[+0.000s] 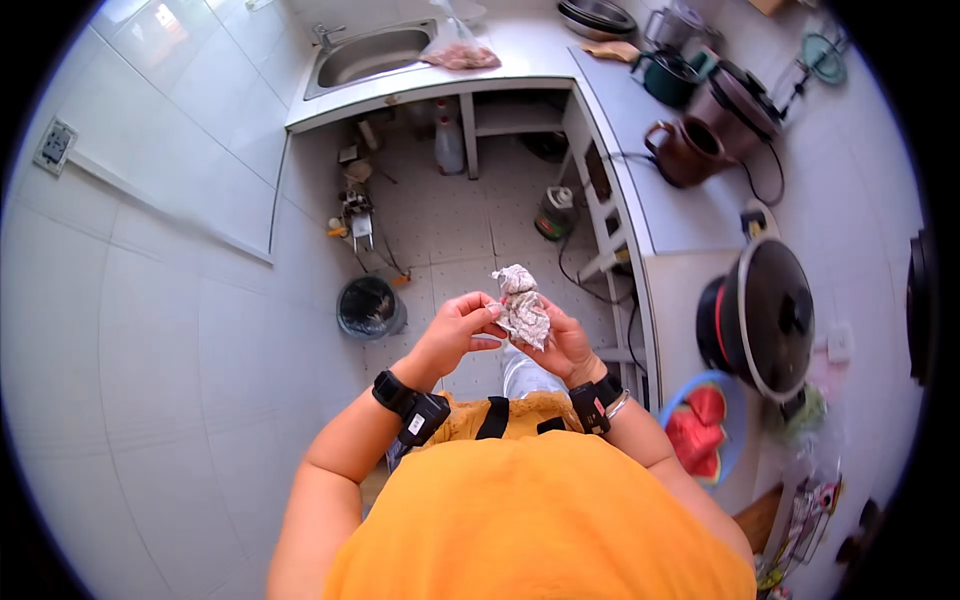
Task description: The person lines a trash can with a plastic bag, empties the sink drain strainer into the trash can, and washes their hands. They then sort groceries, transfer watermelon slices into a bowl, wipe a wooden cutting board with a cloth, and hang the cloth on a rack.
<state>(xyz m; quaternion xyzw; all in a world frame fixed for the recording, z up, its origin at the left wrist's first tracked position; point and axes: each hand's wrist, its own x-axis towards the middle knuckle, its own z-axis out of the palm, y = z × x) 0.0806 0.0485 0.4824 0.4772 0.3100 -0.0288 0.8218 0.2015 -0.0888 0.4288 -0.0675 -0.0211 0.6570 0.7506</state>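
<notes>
A crumpled whitish bundle (524, 312) with faint pinkish-brown markings is held up in front of my body. It narrows near its top into a smaller bunched end; whether it is cloth, paper or plastic I cannot tell. My left hand (462, 328) pinches its left edge between thumb and forefinger, the other fingers curled loosely below. On the other side, my right hand (562, 345) supports the bundle, with its fingers partly hidden behind it. Both wrists wear black straps with small devices.
A lined bin (371, 308) stands on the floor by the left wall. Ahead are a sink (372, 58) and a plastic bag (460, 48). Along the right counter are a brown jug (686, 150), a lidded pan (775, 318) and watermelon pieces (697, 430) in a blue bowl (738, 425).
</notes>
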